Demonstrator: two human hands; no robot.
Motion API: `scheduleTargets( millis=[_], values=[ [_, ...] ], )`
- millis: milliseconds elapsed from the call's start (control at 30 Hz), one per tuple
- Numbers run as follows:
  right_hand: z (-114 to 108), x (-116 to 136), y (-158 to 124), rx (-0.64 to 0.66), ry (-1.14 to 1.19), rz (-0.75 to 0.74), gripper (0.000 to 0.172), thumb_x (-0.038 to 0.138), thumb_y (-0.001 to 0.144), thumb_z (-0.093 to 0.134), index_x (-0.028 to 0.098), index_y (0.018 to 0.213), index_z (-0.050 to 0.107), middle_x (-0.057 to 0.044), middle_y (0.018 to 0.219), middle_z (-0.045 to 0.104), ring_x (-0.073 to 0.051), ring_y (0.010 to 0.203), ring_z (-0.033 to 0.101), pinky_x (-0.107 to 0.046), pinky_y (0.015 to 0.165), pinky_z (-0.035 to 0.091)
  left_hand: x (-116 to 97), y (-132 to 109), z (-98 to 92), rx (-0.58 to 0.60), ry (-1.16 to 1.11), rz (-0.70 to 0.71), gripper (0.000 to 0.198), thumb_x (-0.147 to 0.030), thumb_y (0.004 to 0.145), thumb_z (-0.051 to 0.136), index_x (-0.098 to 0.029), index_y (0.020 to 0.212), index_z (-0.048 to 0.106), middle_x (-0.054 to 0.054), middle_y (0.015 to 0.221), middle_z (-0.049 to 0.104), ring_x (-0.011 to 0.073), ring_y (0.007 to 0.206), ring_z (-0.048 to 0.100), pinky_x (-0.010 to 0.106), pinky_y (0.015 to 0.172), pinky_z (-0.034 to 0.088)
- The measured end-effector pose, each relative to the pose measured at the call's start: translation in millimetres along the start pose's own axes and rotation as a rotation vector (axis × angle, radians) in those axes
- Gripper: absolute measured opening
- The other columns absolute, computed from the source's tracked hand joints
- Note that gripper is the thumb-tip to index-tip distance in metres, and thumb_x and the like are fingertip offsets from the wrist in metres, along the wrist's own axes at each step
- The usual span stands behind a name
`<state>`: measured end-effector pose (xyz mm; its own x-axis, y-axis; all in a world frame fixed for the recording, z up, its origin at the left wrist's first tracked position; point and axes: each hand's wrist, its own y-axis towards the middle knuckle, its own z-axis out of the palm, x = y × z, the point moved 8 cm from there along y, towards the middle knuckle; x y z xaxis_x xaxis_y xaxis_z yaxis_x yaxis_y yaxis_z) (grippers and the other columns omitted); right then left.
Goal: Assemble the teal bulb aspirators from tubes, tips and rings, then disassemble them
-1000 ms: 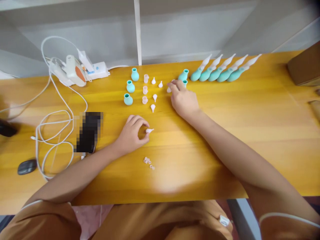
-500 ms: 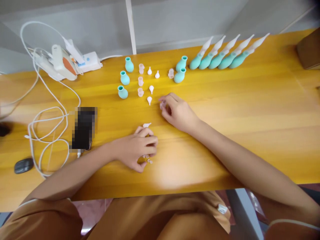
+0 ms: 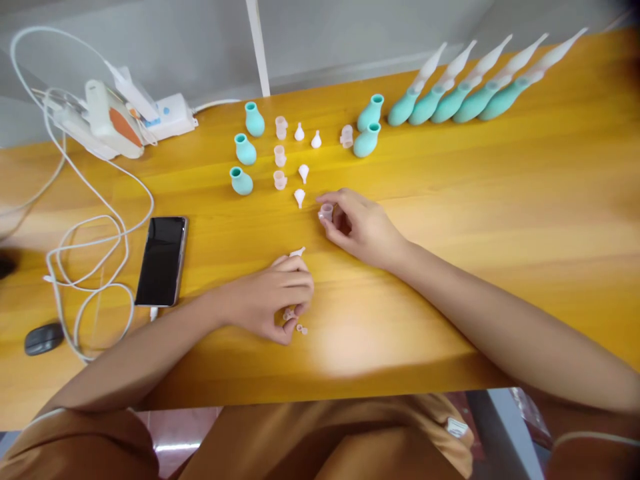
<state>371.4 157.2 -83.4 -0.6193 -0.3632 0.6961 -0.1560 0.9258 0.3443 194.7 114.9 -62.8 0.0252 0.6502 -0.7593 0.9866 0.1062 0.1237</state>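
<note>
My left hand is low over the table, thumb and forefinger pinched together among tiny translucent rings. Whatever is between those fingertips is too small to make out. A white pointed tip pokes out beyond its knuckles. My right hand curls its thumb and fingers round a translucent plastic connector, whose open mouth faces up. Ahead lie several white cone tips and more translucent connectors. Teal squeeze bulbs stand or lean at the left of these, and two teal bulbs lean together farther right.
Several teal bulbs with long white nozzles lean in a row at the back right. On the left are a phone, white cables, a power strip and a black mouse. A grey wall panel borders the table.
My left thumb and forefinger have closed together over the tiny rings. The connector shows more clearly at my right fingertips. The view has shifted slightly.
</note>
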Motion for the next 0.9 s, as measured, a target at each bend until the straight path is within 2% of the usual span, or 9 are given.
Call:
scheduleTargets(
  millis=[133,233,333,433,500,633,767,900],
  values=[
    [-1.6,0.8,-0.2,-0.010,0.007,-0.017,0.029,0.034,0.108,0.058,0.022,0.133,0.067,-0.007,0.100,0.069,-0.018,0.074,0.061,-0.034,0.077,0.056,8.6,-2.5,-7.5,-0.094,-0.142,-0.019,0.024,-0.011,0.076,0.073,-0.026,0.087,0.058,-0.001,0.084,0.069,0.0220,0.085,0.062,0.054,0.112,0.052],
    [-1.1,0.0,-2.3,-0.024,0.097,0.035,0.028,0.035,0.106,0.063,0.023,0.131,0.067,-0.006,0.098,0.069,-0.017,0.071,0.060,-0.034,0.074,0.055,16.4,-5.3,-17.9,-0.246,-0.211,-0.041,0.023,-0.012,0.078,0.075,-0.026,0.087,0.059,-0.001,0.081,0.070,0.0191,0.075,0.061,0.048,0.097,0.057],
    [5.0,-0.2,-8.0,-0.046,0.391,0.180,0.033,0.043,0.105,0.069,0.026,0.132,0.064,-0.005,0.102,0.070,-0.017,0.079,0.064,-0.033,0.073,0.056,24.4,-10.4,-28.5,-0.421,-0.266,-0.061,0.023,-0.012,0.079,0.078,-0.026,0.089,0.062,0.001,0.081,0.070,0.0189,0.076,0.062,0.039,0.080,0.056],
    [18.5,9.4,-15.1,-0.013,0.742,0.281,0.039,0.048,0.102,0.076,0.026,0.131,0.062,-0.004,0.105,0.069,-0.017,0.090,0.067,-0.030,0.077,0.058,30.6,-15.1,-33.7,-0.526,-0.309,-0.082,0.023,-0.010,0.084,0.077,-0.025,0.097,0.066,0.002,0.087,0.069,0.0177,0.079,0.062,0.034,0.075,0.054],
    [27.1,18.5,-19.0,0.041,0.885,0.303,0.038,0.044,0.101,0.079,0.025,0.129,0.063,-0.004,0.104,0.069,-0.016,0.090,0.067,-0.028,0.073,0.057,32.5,-17.4,-36.4,-0.572,-0.309,-0.089,0.020,-0.011,0.087,0.077,-0.024,0.100,0.068,0.003,0.090,0.069,0.0170,0.080,0.063,0.033,0.075,0.054],
    [36.3,28.1,-24.5,0.128,1.030,0.288,0.030,0.036,0.101,0.081,0.023,0.122,0.064,-0.004,0.102,0.071,-0.013,0.085,0.067,-0.023,0.066,0.057,32.5,-19.9,-42.1,-0.640,-0.276,-0.076,0.013,-0.012,0.092,0.077,-0.021,0.099,0.071,0.004,0.091,0.071,0.0158,0.081,0.064,0.031,0.075,0.054],
    [42.8,28.8,-27.0,0.217,1.094,0.298,0.031,0.030,0.097,0.085,0.021,0.117,0.063,-0.005,0.105,0.074,-0.011,0.085,0.069,-0.020,0.067,0.058,34.6,-21.7,-45.6,-0.684,-0.277,-0.060,0.014,-0.013,0.093,0.082,-0.020,0.101,0.073,0.004,0.092,0.073,0.0144,0.082,0.065,0.028,0.075,0.054],
    [44.8,31.5,-26.8,0.276,1.101,0.295,0.029,0.023,0.095,0.087,0.020,0.113,0.065,-0.004,0.104,0.075,-0.011,0.090,0.072,-0.020,0.074,0.059,37.0,-21.0,-43.9,-0.660,-0.295,-0.055,0.019,-0.015,0.090,0.088,-0.020,0.102,0.075,0.005,0.093,0.074,0.0151,0.084,0.067,0.029,0.077,0.057]
  ],
)
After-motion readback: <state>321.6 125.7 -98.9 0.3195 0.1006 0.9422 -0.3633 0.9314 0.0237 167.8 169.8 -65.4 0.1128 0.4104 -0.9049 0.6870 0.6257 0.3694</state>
